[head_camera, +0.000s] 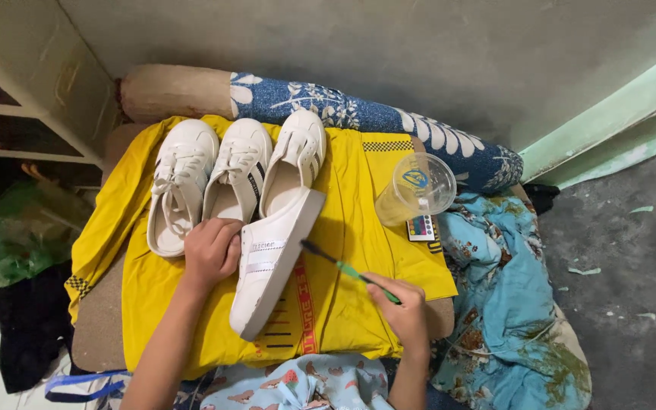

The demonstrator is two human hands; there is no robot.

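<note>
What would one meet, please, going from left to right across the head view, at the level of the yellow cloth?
Green plastic bag → white lace-up shoe → left hand → white slip-on shoe held on its side → green toothbrush → right hand → clear plastic cup → blue floral cloth.

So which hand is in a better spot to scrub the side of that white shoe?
Probably the right hand: it grips the green toothbrush, bristles almost at the tilted white canvas shoe. The left hand is steadying it.

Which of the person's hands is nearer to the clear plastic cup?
Right. The right hand, holding a green toothbrush, is below the clear plastic cup; the left hand grips a white shoe farther away.
</note>
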